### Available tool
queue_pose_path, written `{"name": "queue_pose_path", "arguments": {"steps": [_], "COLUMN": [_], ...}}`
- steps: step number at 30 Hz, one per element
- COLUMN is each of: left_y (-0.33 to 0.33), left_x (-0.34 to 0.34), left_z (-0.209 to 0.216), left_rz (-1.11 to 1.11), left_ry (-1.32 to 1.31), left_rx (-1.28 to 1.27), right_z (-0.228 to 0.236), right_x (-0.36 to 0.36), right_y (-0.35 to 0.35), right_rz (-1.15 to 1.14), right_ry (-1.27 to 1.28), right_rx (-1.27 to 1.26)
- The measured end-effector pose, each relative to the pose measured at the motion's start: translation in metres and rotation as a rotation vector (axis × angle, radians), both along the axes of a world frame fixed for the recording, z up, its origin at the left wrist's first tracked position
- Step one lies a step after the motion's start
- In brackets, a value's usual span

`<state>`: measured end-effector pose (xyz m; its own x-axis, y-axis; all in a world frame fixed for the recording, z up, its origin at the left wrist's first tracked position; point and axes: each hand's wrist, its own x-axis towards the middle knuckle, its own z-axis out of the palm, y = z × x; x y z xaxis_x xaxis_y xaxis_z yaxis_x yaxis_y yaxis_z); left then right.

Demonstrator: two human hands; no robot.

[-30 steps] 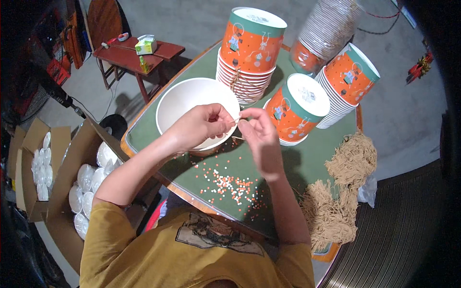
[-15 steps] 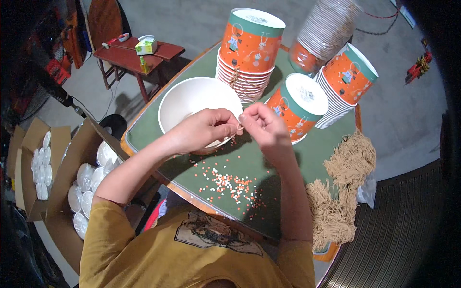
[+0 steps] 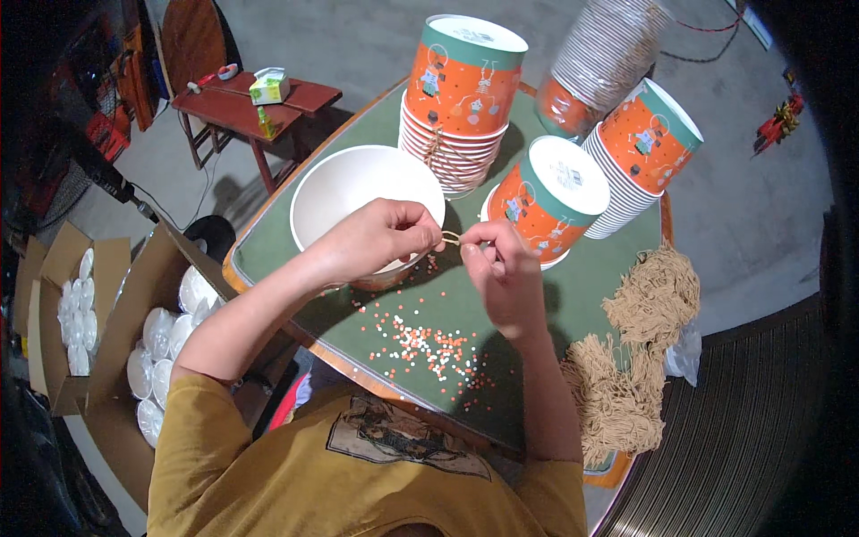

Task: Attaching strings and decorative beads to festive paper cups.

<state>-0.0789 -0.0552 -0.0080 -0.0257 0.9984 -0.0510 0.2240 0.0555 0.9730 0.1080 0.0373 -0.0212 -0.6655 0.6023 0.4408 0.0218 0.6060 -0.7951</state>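
My left hand (image 3: 394, 234) is pinched closed over the front right rim of a white paper bucket (image 3: 333, 192) that stands with its mouth up. Facing it, my right hand (image 3: 503, 268) is also pinched closed. A thin tan cord loop (image 3: 451, 237) spans the small gap between my fingertips, gripped from both sides. Beneath my hands, small orange and white round bits (image 3: 431, 347) lie scattered over the green tabletop (image 3: 358, 318). Two piles of tan cords (image 3: 651, 295) rest at the table's right edge.
Upside-down stacks of orange and green paper buckets (image 3: 465, 85) stand at the back, one more stack (image 3: 555, 201) close behind my right hand. A plastic-wrapped stack (image 3: 608, 54) stands behind them. Cardboard boxes (image 3: 161, 295) with wrapped white discs are at left, beyond them a red bench (image 3: 242, 103).
My right hand has drawn slightly right and away from the left, and the cord loop now shows between the fingertips. My left hand has barely moved.
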Motion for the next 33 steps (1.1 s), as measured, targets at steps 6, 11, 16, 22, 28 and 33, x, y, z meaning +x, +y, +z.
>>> {"name": "queue_pose_path", "arguments": {"steps": [6, 11, 16, 22, 28, 33], "left_y": [0.001, 0.001, 0.001, 0.001, -0.003, -0.008], "left_x": [0.001, -0.001, 0.0, 0.0, -0.002, -0.003], "left_z": [0.003, 0.001, 0.004, 0.006, 0.008, 0.01], "left_rz": [-0.002, -0.015, -0.028, -0.022, -0.002, 0.005], "left_ry": [-0.042, -0.002, -0.023, -0.068, -0.213, -0.281], "left_rx": [-0.005, -0.033, -0.01, -0.045, -0.037, -0.038], "right_z": [0.002, -0.001, -0.002, 0.007, 0.002, -0.002], "right_x": [0.005, -0.004, -0.008, -0.015, -0.02, -0.019], "right_y": [-0.002, 0.003, -0.001, -0.024, -0.03, -0.03], "right_rz": [-0.011, -0.107, -0.03, -0.05, -0.084, -0.113], "right_ry": [-0.139, -0.065, -0.05, -0.128, -0.14, -0.154], "right_rx": [0.308, 0.41, 0.349, 0.127, 0.199, 0.305]}}
